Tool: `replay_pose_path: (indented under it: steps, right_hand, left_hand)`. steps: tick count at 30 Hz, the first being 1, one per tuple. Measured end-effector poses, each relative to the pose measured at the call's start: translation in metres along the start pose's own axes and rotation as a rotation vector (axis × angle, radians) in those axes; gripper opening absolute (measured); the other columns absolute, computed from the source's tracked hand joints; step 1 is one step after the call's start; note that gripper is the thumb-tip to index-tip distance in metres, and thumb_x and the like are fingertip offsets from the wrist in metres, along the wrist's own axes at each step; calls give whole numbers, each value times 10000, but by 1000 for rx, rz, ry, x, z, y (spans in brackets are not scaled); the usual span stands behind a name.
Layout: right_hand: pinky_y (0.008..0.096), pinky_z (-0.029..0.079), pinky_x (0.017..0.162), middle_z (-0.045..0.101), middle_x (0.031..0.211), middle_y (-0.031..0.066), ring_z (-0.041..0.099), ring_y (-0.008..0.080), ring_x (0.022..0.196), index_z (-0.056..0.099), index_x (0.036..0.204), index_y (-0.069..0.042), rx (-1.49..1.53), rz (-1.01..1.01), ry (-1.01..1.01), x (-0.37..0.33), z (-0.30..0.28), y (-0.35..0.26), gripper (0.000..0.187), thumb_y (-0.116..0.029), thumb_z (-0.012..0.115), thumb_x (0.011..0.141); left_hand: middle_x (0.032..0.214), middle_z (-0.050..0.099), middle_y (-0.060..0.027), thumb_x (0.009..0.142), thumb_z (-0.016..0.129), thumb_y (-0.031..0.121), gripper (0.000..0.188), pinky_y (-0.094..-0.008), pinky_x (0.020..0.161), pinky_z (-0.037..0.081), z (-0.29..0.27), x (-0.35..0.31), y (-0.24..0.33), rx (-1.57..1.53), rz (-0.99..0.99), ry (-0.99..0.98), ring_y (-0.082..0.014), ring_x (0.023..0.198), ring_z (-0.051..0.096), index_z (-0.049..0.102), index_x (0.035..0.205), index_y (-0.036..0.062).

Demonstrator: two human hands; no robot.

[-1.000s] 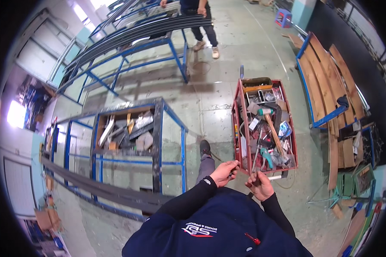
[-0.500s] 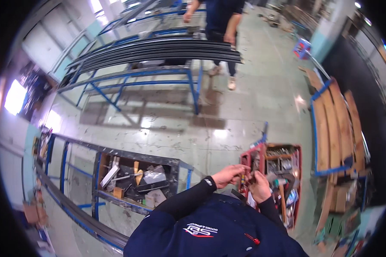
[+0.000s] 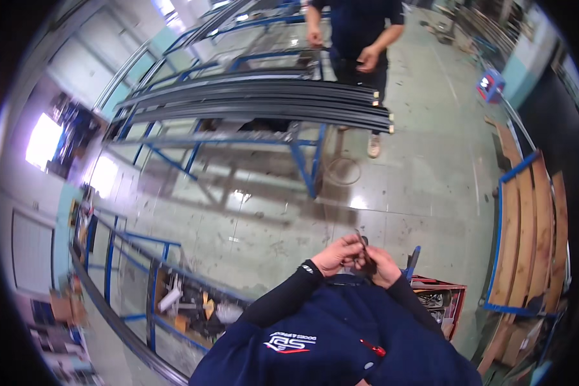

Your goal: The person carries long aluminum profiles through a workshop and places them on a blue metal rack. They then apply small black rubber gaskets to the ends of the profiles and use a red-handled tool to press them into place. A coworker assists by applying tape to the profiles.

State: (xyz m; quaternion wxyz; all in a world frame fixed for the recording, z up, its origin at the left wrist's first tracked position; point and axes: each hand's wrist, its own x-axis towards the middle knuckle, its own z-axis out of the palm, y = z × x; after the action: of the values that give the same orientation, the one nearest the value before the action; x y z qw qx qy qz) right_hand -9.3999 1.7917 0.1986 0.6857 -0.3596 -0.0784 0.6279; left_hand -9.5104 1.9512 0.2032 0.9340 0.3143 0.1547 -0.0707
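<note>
My left hand (image 3: 336,257) and my right hand (image 3: 383,266) meet in front of my chest, fingers closed. Between their fingertips is a small, slim dark piece (image 3: 361,238), its upper end sticking out past the fingers. It is too small and blurred to name, and its lower part is hidden by the fingers. Below my right forearm stands a red tool box (image 3: 462,297) with metal parts inside, partly covered by my sleeve. A blue-handled tool (image 3: 413,258) sticks up at its near left corner.
Ahead, long dark profiles (image 3: 257,106) lie across a blue metal stand (image 3: 312,161), their ends jutting right. A co-worker (image 3: 360,38) stands behind them. At left is a workbench frame (image 3: 151,302) with a bin of tools; at right, wooden planks (image 3: 524,238) on a blue frame.
My hands have come away from above the red tool box, with the slim dark piece between them. My view has shifted left and up. The co-worker's hands are now raised behind the profiles.
</note>
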Motion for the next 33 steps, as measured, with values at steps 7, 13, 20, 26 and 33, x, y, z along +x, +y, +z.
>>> replay_pose_path:
  steps: [7,13,20,26,33]
  right_hand:
    - [287,510,736,648,831,37,632,128,778,621,977,-32,-226,-167,446,107,-61,-159,217,-247,622,956]
    - [280,498,722,650,850,57,613,126,781,624,1008,16,-535,-295,519,195,-100,-246,248,-200,694,908]
    - [403,499,923,643,1130,195,623,308,1058,519,1286,38,-1320,-348,667,330,-156,-336,647,-292,782,796]
    - [418,463,992,627,1198,247,599,374,1138,535,1289,69,-1815,-87,524,439,-208,-389,838,-490,796,722]
    - [401,485,958,666,1122,260,645,325,1085,628,1182,73,-1639,385,275,471,-222,-425,869,-576,826,640]
  left_hand:
    - [901,639,-52,1007,544,160,76,-207,468,283,4,123,128,-68,126,263,-38,509,331,540,999,84]
    - [832,567,60,990,579,177,39,-216,487,296,-54,196,185,-122,111,421,-45,526,350,577,976,141]
    - [746,441,56,985,588,212,129,-222,476,276,-112,291,303,-68,180,398,-35,518,359,522,1019,106]
    - [753,474,71,975,612,227,156,-215,451,254,-152,318,387,-27,223,431,-18,495,373,533,1010,96]
    - [710,468,75,964,633,227,163,-209,442,296,-182,345,427,-9,245,491,-21,486,379,547,1003,94]
